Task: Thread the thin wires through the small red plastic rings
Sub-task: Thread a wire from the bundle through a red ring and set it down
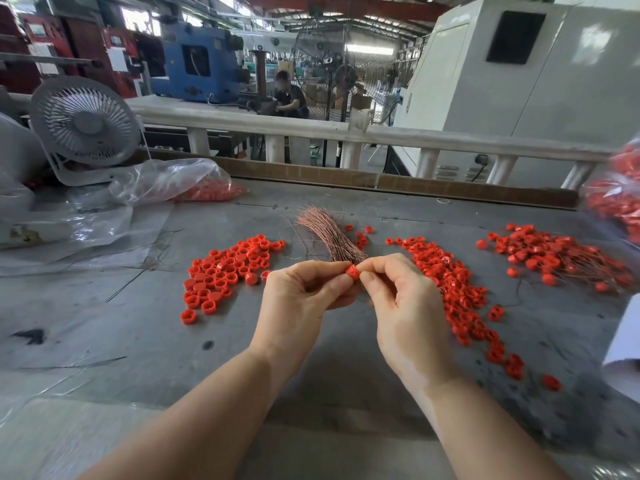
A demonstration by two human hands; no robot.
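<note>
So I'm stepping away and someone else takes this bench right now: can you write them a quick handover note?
Left hand and right hand: both pinch one red ring above the table; whether a wire is through it cannot be told.
Wire bundle: lying just behind the hands, fanned away from you.
Supply: loose rings to the left, another strip of rings to the right.
Done: the far-right pile appears to have wires in it.
Left: finish this ring, then work through the loose ones.
</note>
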